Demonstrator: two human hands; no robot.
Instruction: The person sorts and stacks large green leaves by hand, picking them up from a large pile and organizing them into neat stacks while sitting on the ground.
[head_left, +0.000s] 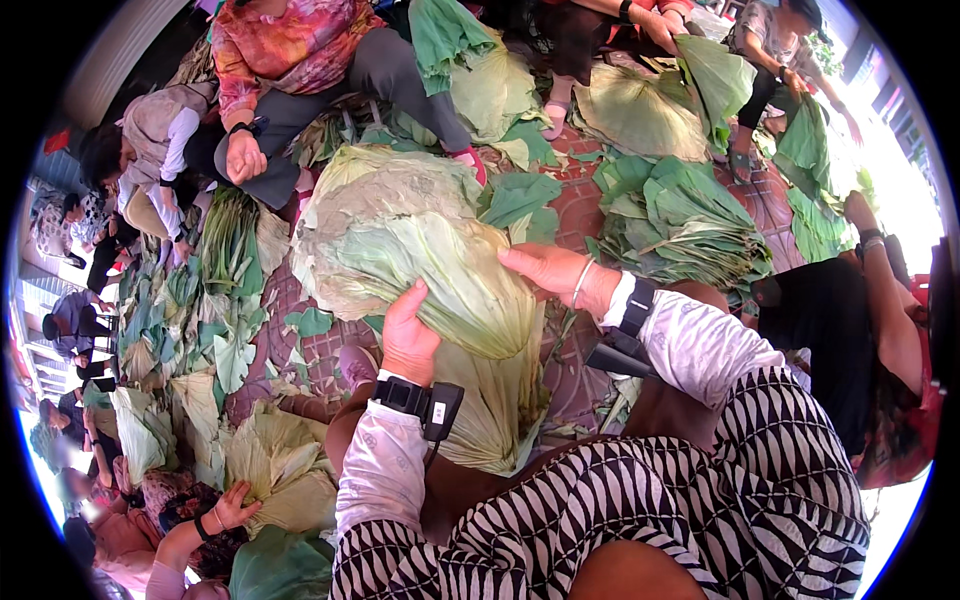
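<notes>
While the big folded lotus leaf (430, 270) lies across the person's lap over more pale leaves, both hands are on it. Left hand (408, 335) sits at the leaf's near edge, grip closed around the fold, fingers curled over the top. Right hand (548, 270) rests at the leaf's right edge, grip wide and flat, palm pressing the surface, not pinching. Both wrists carry black strap devices.

Judgement: to fold well, keep the flat hand pinning the crease, and pull evenly with the gripping hand so the thin leaf doesn't tear along its veins.

No containers visible; leaves are stacked loose. A fanned stack of green leaves (680, 215) lies right of the folded leaf on the brick floor (560, 210). A green stem bundle (225, 240) lies left of it. Pale leaf piles (275, 465) sit below-left of it, where another person's hand (232, 505) reaches. Seated people work beyond the leaf.
</notes>
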